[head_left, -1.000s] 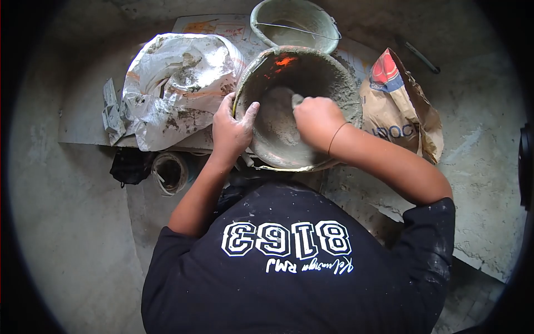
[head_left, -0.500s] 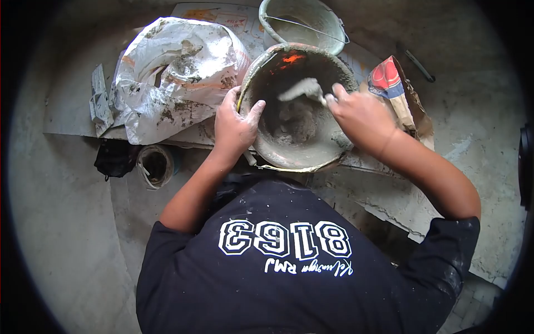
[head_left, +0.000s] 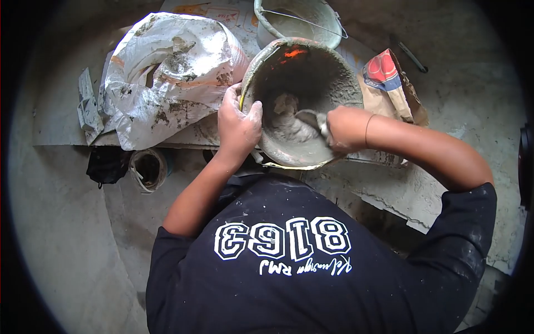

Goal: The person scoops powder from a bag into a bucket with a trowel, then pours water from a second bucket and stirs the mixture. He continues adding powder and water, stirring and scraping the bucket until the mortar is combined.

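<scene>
A mortar-crusted bucket (head_left: 342,78) leans toward me, its mouth facing my body. My left hand (head_left: 239,119) grips the rim on the left side, thumb inside and fingers round the outer wall. Inside the bucket, my right hand (head_left: 346,129) is closed round the handle of a trowel (head_left: 309,117), of which only part shows. The trowel's blade is in the wet grey mortar (head_left: 292,129) at the bottom. Mortar dust whitens the fingers of both hands.
Left of the bucket lies a dirty white woven sack (head_left: 183,83). A second bucket (head_left: 300,42) with a wire handle stands behind. To the right is a torn paper bag (head_left: 389,83). A small tub (head_left: 149,170) and a black bag (head_left: 107,165) sit below the board's edge.
My right hand has moved down and slightly left, deeper over the bucket's lower side. The trowel has gone from raised above the mortar to down in it. My left hand stays on the rim.
</scene>
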Motion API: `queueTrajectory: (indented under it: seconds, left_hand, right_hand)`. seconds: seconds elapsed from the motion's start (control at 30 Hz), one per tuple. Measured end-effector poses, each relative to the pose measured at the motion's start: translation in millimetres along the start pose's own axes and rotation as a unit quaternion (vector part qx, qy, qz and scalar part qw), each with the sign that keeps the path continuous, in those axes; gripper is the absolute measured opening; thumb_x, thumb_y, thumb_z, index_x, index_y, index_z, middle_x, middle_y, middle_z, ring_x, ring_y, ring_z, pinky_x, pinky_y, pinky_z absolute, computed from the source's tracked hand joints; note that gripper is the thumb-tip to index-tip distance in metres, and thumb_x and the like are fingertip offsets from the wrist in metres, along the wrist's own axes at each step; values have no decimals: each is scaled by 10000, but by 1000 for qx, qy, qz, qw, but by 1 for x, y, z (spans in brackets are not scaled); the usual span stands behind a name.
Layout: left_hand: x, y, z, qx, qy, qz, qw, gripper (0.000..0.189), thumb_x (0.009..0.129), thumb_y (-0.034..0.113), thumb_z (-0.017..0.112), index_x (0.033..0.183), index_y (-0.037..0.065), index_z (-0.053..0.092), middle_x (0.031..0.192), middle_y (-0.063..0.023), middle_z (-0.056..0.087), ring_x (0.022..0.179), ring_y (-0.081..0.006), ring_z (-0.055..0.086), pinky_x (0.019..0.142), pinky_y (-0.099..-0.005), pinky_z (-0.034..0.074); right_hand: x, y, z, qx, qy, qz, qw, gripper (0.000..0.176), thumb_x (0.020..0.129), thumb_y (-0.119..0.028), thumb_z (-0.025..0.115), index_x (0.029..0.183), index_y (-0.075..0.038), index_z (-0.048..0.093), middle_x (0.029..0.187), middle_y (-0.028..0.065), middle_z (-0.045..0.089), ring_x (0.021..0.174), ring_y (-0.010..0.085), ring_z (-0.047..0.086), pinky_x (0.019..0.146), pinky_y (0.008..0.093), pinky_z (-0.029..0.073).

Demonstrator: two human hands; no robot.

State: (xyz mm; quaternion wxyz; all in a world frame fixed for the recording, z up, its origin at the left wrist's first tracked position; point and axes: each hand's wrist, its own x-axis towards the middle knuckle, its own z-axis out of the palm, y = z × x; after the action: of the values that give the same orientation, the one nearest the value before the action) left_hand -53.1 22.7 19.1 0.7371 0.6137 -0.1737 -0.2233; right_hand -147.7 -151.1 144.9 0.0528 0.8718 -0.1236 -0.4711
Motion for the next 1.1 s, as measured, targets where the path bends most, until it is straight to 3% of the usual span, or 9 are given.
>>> queueTrajectory:
  seconds: [0.07, 0.2, 0.33, 0.4, 0.47, 0.5, 0.6, 0.93, 1.1]
  left_hand:
    - [1, -2, -1, -12, 1, -2, 1000, 356, 877, -15, 594, 1212, -77, 490, 1106, -131, 632, 990, -158, 609, 904, -290, 469]
    - [6, 0, -5, 29, -9, 3, 1000, 357, 870, -5, 590, 1210, -79, 507, 1111, -135, 643, 998, -161, 611, 915, -294, 464]
    - [7, -2, -5, 78, 0, 26, 997, 352, 840, 40, 605, 1167, -76, 539, 1027, -153, 676, 924, -173, 641, 853, -311, 492]
    - [8, -2, -5, 80, -6, 21, 997, 352, 842, 36, 601, 1169, -77, 539, 1030, -155, 676, 927, -173, 641, 857, -310, 491]
    - [6, 0, -5, 85, -6, 12, 996, 352, 843, 33, 597, 1171, -77, 539, 1034, -157, 676, 929, -173, 640, 861, -310, 490]
    - [6, 1, -4, 80, -5, 15, 997, 347, 845, 31, 594, 1170, -78, 540, 1036, -157, 676, 931, -174, 640, 864, -308, 488]
    - [6, 4, -4, 87, -5, 17, 996, 341, 849, 28, 591, 1169, -79, 540, 1043, -156, 673, 938, -174, 638, 870, -305, 485]
    - [7, 0, -4, 82, -15, 29, 996, 326, 858, 19, 591, 1167, -73, 543, 1043, -137, 666, 941, -161, 628, 873, -296, 482]
    - [4, 6, -2, 70, -8, 16, 997, 322, 865, 6, 587, 1171, -77, 535, 1049, -131, 666, 948, -155, 626, 874, -292, 482]
  right_hand:
    - [12, 3, 14, 153, -47, -28, 987, 265, 850, -255, 628, 877, -6, 716, 798, 210, 693, 684, 284, 689, 591, 401, 523]
    - [22, 5, 1, 627, -211, 59, 747, 238, 966, -313, 535, 885, -109, 629, 652, -21, 533, 476, 81, 476, 393, 246, 347]
    - [18, 18, 3, 716, -184, 40, 672, 237, 986, -317, 508, 854, -149, 610, 661, -41, 532, 497, 41, 474, 390, 204, 334]
    - [9, 23, 5, 611, -78, -10, 788, 292, 957, -315, 561, 810, -76, 640, 688, 54, 614, 562, 154, 594, 458, 314, 440]
    - [16, 35, 36, 332, 224, -110, 910, 291, 903, -280, 619, 870, 5, 663, 791, 193, 678, 724, 309, 684, 629, 420, 527]
    - [-2, 30, 23, 250, 224, -54, 940, 285, 864, -245, 649, 951, 26, 668, 893, 230, 677, 842, 368, 672, 757, 460, 515]
    - [-11, 24, 11, 145, 194, 24, 970, 254, 839, -207, 649, 946, 23, 674, 924, 240, 683, 864, 382, 668, 771, 468, 525]
    - [10, -22, 38, 70, 197, -119, 971, 147, 721, -85, 643, 841, -25, 704, 795, 179, 697, 783, 340, 701, 718, 411, 567]
    - [-10, 19, 49, -185, 259, -204, 926, 205, 893, -218, 559, 821, -128, 729, 686, 39, 646, 682, 192, 678, 554, 332, 502]
